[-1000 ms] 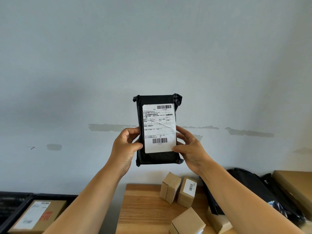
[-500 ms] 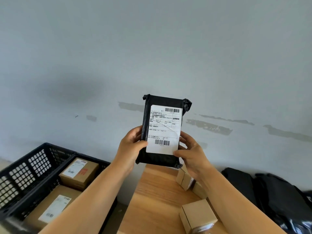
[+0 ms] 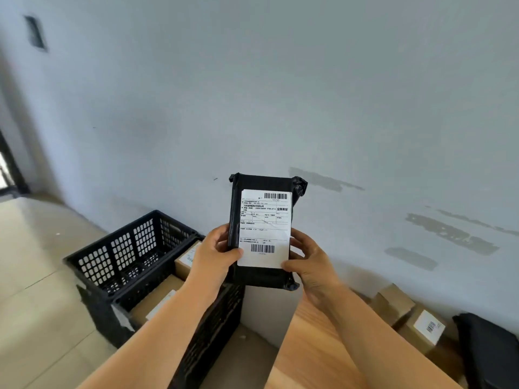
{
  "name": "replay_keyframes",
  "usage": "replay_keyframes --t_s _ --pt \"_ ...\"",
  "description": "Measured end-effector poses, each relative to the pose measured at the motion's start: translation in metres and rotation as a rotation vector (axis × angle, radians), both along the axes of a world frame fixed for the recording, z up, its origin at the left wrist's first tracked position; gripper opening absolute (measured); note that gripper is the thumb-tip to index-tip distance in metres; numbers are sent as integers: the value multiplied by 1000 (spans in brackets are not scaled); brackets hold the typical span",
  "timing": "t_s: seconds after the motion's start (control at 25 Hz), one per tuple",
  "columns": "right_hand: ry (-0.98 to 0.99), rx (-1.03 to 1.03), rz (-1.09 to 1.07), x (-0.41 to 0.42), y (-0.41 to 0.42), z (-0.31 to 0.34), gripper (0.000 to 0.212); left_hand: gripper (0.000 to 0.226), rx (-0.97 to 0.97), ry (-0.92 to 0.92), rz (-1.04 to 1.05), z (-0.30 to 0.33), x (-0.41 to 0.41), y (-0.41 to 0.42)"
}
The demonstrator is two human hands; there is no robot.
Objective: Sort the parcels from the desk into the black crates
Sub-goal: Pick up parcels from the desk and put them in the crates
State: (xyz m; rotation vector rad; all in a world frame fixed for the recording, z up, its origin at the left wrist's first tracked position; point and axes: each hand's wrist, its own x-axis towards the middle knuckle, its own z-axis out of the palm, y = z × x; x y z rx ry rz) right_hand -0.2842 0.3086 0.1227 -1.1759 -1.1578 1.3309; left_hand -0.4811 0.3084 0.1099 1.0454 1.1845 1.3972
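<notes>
Black parcel [image 3: 262,276]: held upright between both hands, long axis vertical, white label [image 3: 264,228] facing the camera, barcodes top and bottom. Left hand [image 3: 212,255] grips its lower left edge; right hand [image 3: 310,263] grips the lower right. Black crate [image 3: 112,265]: below-left of the left hand, holding cardboard boxes.

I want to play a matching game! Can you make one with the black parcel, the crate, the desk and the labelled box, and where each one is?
Things:
1. black parcel
2. crate
3. desk
4. labelled box

Places:
A. on the floor, left
B. on the desk by the wall
C. held up in both hands
D. lower right, under the right arm

Pairs: 1-C, 2-A, 3-D, 4-B
</notes>
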Motion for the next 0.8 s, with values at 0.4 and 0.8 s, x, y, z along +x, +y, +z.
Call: replay_keyframes --t_s 0.4,0.8 --pt "-36 -180 135 -344 32 -65 32 44 -258 45 217 -69 -336 -2" --pt "-102 -291 133 -453 119 -116 34 44 -378 91 196 -110 -440 80"
